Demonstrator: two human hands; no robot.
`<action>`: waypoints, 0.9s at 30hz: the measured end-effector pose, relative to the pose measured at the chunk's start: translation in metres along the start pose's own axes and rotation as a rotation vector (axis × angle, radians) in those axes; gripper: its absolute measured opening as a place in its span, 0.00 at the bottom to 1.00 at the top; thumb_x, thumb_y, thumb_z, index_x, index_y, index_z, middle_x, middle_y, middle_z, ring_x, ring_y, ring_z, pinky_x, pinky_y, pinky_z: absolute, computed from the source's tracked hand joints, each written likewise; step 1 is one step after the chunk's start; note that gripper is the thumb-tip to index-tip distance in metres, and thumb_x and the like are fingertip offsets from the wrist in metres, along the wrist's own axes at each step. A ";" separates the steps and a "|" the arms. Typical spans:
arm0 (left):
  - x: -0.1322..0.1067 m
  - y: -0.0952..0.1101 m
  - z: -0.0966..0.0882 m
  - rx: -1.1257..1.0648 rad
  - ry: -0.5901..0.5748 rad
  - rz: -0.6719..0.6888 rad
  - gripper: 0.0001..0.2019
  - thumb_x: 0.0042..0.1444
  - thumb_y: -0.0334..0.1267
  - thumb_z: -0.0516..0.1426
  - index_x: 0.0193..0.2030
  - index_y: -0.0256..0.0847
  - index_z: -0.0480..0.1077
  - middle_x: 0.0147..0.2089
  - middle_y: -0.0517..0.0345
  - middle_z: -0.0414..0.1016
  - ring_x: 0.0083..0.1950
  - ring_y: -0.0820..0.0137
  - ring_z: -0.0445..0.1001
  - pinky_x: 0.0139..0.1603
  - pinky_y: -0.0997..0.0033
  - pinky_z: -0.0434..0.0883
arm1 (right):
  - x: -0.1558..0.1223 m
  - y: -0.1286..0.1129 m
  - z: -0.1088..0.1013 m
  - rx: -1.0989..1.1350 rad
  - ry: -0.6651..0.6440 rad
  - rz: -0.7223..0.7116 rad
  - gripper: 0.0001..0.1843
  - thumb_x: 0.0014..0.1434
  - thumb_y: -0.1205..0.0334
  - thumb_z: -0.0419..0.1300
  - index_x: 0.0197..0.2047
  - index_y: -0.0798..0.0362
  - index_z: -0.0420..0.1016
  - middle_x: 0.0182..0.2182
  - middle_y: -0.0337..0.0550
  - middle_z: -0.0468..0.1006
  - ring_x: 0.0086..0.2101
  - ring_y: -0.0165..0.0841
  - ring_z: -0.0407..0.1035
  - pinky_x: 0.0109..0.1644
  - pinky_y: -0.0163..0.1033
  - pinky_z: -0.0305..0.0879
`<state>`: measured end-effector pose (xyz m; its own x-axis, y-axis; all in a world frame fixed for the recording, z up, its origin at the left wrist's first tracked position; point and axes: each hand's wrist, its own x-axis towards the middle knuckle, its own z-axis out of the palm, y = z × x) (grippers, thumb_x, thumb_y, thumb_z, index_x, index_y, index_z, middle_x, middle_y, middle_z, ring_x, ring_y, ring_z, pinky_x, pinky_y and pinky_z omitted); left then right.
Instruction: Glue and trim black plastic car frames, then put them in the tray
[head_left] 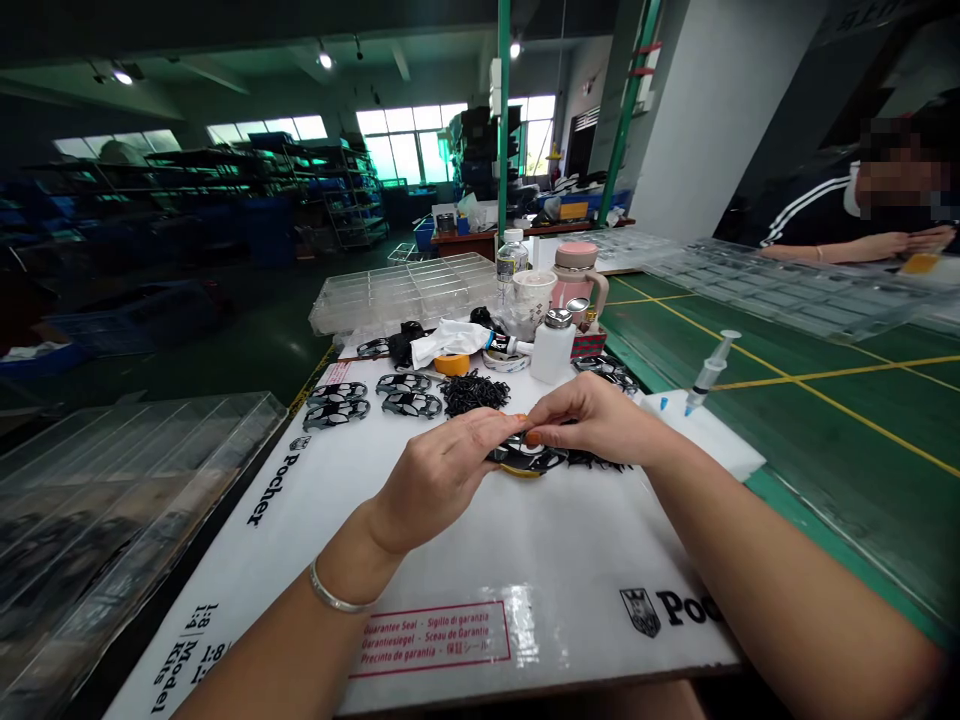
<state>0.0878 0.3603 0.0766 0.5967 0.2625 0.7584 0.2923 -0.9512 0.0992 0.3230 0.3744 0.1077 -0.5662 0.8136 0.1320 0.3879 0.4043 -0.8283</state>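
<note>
Both my hands meet over a black round wheel-like part (pixel 529 460) lying on a white printed box lid (pixel 465 560). My left hand (pixel 442 475) has its fingers curled and pinched at the part's top edge. My right hand (pixel 592 420) is pinched too, fingertips touching the left ones; what sits between the fingertips is too small to make out. A yellow rim shows under the part. Just behind lie a heap of small black pieces (pixel 472 392) and several finished black and silver parts (pixel 409 395).
A syringe (pixel 709 372) rests on white foam at the right. A white squeeze bottle (pixel 553 348), tape rolls, a glue tube, cups and a pink jug stand at the back. Clear plastic trays (pixel 112 500) lie left and far back. Another person (pixel 862 215) sits far right.
</note>
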 end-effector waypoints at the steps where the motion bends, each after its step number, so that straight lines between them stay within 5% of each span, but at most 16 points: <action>1: 0.000 0.000 0.000 0.001 0.003 0.001 0.24 0.58 0.23 0.59 0.60 0.36 0.63 0.56 0.52 0.75 0.60 0.69 0.71 0.63 0.64 0.72 | 0.000 0.000 0.000 -0.004 0.004 0.000 0.14 0.56 0.56 0.64 0.39 0.59 0.83 0.31 0.46 0.82 0.29 0.32 0.73 0.30 0.32 0.65; 12: 0.001 0.001 -0.002 0.000 0.034 -0.018 0.24 0.57 0.23 0.60 0.59 0.34 0.64 0.55 0.52 0.75 0.60 0.70 0.71 0.64 0.67 0.71 | 0.001 0.001 0.004 -0.083 0.073 -0.089 0.13 0.56 0.58 0.63 0.35 0.59 0.82 0.25 0.43 0.79 0.24 0.27 0.67 0.25 0.30 0.59; 19: 0.000 0.001 -0.002 0.027 0.026 -0.015 0.24 0.57 0.24 0.60 0.60 0.36 0.63 0.55 0.53 0.75 0.60 0.70 0.71 0.65 0.67 0.70 | 0.002 0.006 -0.003 0.112 -0.014 -0.022 0.15 0.58 0.53 0.63 0.39 0.57 0.82 0.32 0.44 0.82 0.31 0.31 0.73 0.36 0.33 0.68; 27: 0.001 0.003 -0.003 0.037 0.041 -0.016 0.24 0.57 0.23 0.60 0.60 0.36 0.64 0.54 0.53 0.76 0.60 0.67 0.72 0.64 0.64 0.71 | 0.003 0.014 -0.009 0.193 0.128 -0.031 0.23 0.63 0.45 0.57 0.41 0.59 0.80 0.32 0.47 0.82 0.33 0.33 0.75 0.36 0.33 0.71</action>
<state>0.0867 0.3572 0.0800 0.5610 0.2702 0.7825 0.3294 -0.9401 0.0884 0.3328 0.3865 0.1015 -0.4739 0.8534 0.2169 0.2189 0.3528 -0.9098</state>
